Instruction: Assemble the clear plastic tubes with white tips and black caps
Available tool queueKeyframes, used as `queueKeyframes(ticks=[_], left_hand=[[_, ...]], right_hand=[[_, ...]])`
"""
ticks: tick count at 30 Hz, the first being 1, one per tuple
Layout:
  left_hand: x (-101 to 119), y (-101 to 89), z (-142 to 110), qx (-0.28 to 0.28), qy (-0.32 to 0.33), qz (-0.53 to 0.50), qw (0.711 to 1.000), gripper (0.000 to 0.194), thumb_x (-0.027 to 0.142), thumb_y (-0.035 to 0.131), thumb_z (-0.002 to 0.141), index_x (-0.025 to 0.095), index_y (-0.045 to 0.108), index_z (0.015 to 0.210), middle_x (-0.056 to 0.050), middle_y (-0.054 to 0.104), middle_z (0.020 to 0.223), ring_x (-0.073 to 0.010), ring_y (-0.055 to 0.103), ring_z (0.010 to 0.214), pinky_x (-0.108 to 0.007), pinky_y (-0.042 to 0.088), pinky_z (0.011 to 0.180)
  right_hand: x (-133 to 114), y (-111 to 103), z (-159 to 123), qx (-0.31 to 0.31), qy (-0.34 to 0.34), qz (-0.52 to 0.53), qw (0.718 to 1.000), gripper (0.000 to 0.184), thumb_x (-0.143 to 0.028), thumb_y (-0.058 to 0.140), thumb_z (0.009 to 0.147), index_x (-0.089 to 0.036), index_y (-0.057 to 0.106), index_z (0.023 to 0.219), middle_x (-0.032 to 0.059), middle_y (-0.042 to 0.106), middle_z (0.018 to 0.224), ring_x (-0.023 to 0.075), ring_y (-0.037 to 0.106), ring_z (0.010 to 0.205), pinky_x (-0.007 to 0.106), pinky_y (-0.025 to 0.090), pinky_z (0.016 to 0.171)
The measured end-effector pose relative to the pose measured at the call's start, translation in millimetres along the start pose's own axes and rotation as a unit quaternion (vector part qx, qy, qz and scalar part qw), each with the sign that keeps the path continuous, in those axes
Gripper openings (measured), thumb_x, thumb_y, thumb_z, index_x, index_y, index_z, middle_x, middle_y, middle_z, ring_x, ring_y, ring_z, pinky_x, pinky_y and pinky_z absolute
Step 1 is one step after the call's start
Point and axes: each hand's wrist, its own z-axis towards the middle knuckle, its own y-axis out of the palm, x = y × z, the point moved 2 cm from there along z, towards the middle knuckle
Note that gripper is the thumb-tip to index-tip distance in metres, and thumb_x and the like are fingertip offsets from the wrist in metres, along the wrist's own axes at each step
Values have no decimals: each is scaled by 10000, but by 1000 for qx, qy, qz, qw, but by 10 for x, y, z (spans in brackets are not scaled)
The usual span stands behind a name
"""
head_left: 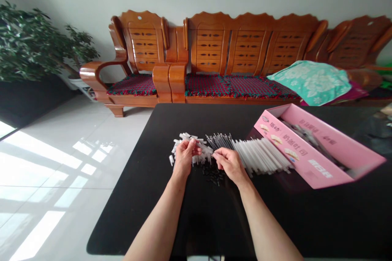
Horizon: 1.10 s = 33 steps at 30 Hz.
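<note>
My left hand is closed with thumb and fingers around a translucent white pen barrel, which slants down to the right. At its right end, the fingertips of my right hand are pinched together; whatever small thing they grip is too small to make out. Short white pen caps lie loose behind and around my left hand. Between and beyond my hands is a bunch of dark pen refills with metal tips. Small black plugs are scattered below my hands. More white pen barrels lie in a row to the right.
A pink cardboard box with dark and grey contents stands on the black table at the right. Behind the table is a wooden bench with a turquoise cloth on it. Potted plants stand at the left.
</note>
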Motion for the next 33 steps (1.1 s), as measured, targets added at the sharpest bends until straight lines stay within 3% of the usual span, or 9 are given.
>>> queueKeyframes(ticks=[4,9,14,20,27,33], left_hand=[[-6,-1,3,-4,3,1,1000,447,529,801,691,108,675,773,-27,642,574,-120,599,491,-236,505,522],[-1,2,4,-2,3,-2,1000,442,524,804,688,108,679,767,-27,640,569,-118,598,490,-233,507,519],[-6,-8,5,-5,4,1,1000,445,535,797,698,113,680,775,-29,643,572,-122,603,491,-240,512,526],[-15,-27,25,-2,9,-2,1000,449,533,797,701,108,684,792,-30,645,573,-123,607,490,-242,514,531],[8,-66,44,20,12,-18,1000,452,521,821,668,105,690,786,-22,633,566,-126,605,494,-245,509,528],[27,-92,53,31,15,-20,999,449,517,827,653,108,694,784,-18,635,577,-125,606,508,-246,509,538]], right_hand=[[1,-4,3,17,29,46,998,259,-407,703,799,-182,629,903,-53,566,569,111,505,484,221,384,489],[-13,4,3,-6,2,-10,1000,300,-446,591,892,-173,648,782,-37,537,506,108,471,460,227,354,479],[-4,-8,4,8,29,35,999,286,-437,694,816,-180,632,926,-55,553,551,112,494,475,221,372,482],[-26,-17,-3,-16,-5,-24,1000,317,-429,574,911,-180,646,729,-38,523,485,108,448,449,232,320,466],[16,-85,5,36,4,-6,999,285,-419,605,892,-179,655,747,-37,520,495,110,450,453,232,328,459],[43,-111,3,30,-1,6,1000,298,-442,616,890,-181,667,757,-34,526,499,115,459,456,234,332,461]])
